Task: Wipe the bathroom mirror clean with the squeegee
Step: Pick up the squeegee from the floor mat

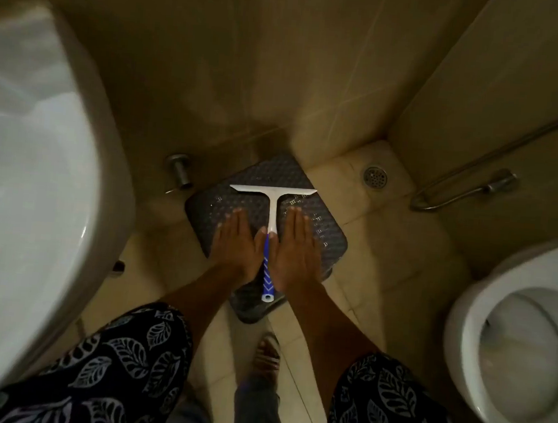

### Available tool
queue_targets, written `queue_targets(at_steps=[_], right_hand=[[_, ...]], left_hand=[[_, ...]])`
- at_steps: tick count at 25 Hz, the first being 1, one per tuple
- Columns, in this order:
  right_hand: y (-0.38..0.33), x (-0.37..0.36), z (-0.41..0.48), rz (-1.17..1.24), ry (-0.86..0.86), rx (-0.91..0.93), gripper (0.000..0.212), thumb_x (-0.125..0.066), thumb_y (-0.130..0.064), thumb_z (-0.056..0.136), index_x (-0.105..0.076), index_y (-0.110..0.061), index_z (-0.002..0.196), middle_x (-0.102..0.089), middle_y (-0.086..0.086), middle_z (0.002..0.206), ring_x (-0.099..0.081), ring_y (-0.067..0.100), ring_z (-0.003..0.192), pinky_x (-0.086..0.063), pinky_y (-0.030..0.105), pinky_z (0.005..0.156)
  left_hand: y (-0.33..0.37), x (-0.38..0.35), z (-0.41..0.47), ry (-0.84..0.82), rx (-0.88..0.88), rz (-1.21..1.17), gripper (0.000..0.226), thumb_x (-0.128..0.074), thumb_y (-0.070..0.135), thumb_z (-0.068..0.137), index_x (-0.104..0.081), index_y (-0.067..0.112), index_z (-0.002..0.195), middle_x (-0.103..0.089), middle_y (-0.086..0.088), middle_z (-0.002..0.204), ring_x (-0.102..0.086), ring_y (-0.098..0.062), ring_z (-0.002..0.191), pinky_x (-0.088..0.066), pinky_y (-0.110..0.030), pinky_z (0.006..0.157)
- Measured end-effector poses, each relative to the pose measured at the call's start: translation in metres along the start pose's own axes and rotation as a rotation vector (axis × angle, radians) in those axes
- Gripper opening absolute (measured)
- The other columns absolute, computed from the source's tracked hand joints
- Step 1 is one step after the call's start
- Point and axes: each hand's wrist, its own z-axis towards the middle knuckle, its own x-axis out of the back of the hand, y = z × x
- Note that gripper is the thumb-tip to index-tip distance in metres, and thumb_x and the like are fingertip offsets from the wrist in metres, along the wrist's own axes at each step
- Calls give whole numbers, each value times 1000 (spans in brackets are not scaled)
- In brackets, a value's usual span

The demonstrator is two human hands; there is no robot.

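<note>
A squeegee [273, 207] with a white T-shaped head and a blue and white handle lies on a dark patterned floor mat [322, 234], its blade toward the wall. My left hand [236, 244] is stretched flat, palm down, just left of the handle. My right hand [296, 249] is flat in the same way just right of it. Both hands flank the handle with straight fingers and neither grips it. No mirror is in view.
A white washbasin [31, 165] fills the left side. A white toilet bowl [520, 357] stands at the right. A floor drain [375, 176] and a metal hose with sprayer [466, 189] lie near the far corner. A metal valve [179, 169] sticks out of the wall. My foot [266, 357] stands on the tiles.
</note>
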Motion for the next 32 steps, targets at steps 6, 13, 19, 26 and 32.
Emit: queue_targets(at_steps=[6, 13, 19, 26, 32], right_hand=[[1, -32, 0, 102, -175, -102, 52, -50, -25, 94, -28, -6, 138, -46, 16, 132, -46, 28, 120, -41, 40, 101], [-1, -34, 11, 152, -212, -199, 42, -44, -31, 97, -35, -8, 131, -52, 16, 124, -55, 31, 112, -46, 41, 93], [-3, -26, 11, 225, -198, -235, 41, -50, -28, 94, -37, -8, 127, -55, 17, 121, -57, 29, 109, -48, 38, 91], [-33, 50, -3, 371, -10, -113, 47, -54, -28, 92, -34, -12, 131, -55, 13, 120, -57, 27, 107, -50, 40, 92], [-98, 168, -29, 511, 421, 106, 57, -57, -11, 90, -29, -4, 139, -50, 17, 129, -55, 27, 113, -48, 35, 94]], left_hand=[[2, -30, 0, -259, 239, -418, 57, -21, 44, 100, -51, 5, 129, -52, -18, 131, -48, -33, 122, -33, -38, 105], [12, -29, 8, -304, 305, -494, 65, -18, 53, 97, -50, 8, 132, -49, -19, 137, -48, -30, 125, -32, -33, 105], [26, -19, 1, -324, 337, -565, 66, -19, 52, 97, -59, 4, 118, -60, -19, 121, -57, -29, 110, -40, -34, 96], [55, 52, -29, -115, 123, -781, 40, -31, 31, 101, -57, 9, 79, -55, -5, 70, -54, -15, 65, -45, -23, 58], [89, 191, -72, 599, -347, -59, 35, -47, 24, 95, -54, 3, 123, -55, -18, 124, -52, -32, 117, -38, -36, 101]])
